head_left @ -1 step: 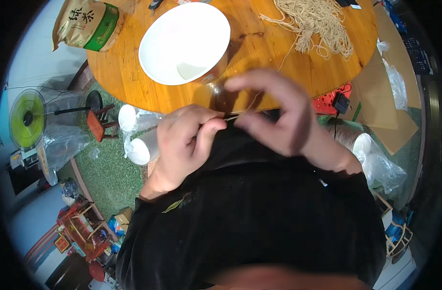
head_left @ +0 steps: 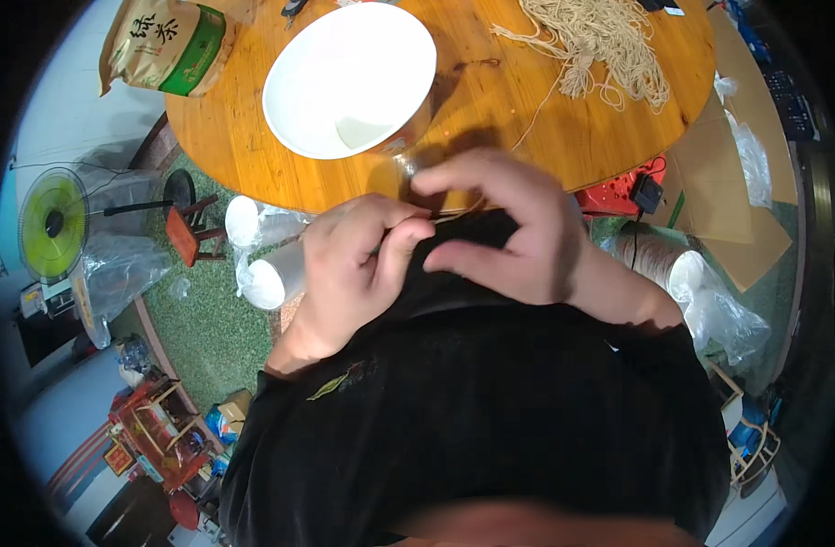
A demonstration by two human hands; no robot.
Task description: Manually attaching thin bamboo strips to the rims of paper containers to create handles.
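Pinching the thin strand (head_left: pixel 451 218) in my left hand (head_left: pixel 349 255), thumb against forefinger: a firm grip seems wise. That strand shows between my hands, by the desk (head_left: pixel 495 105) edge. My right hand (head_left: pixel 531 223) is open, thumb and finger apart, best kept close; beige cord pile (head_left: pixel 604 46) farther right.

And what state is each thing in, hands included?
Left hand: thumb and forefinger pinched at a cord strand
Right hand: open, thumb and fingers parted
Beige cord heap: loose, tangled, on the wooden table
White bowl: uncovered
Beige-and-green pouch: sealed or open, unclear
Green fan: running or stopped, unclear
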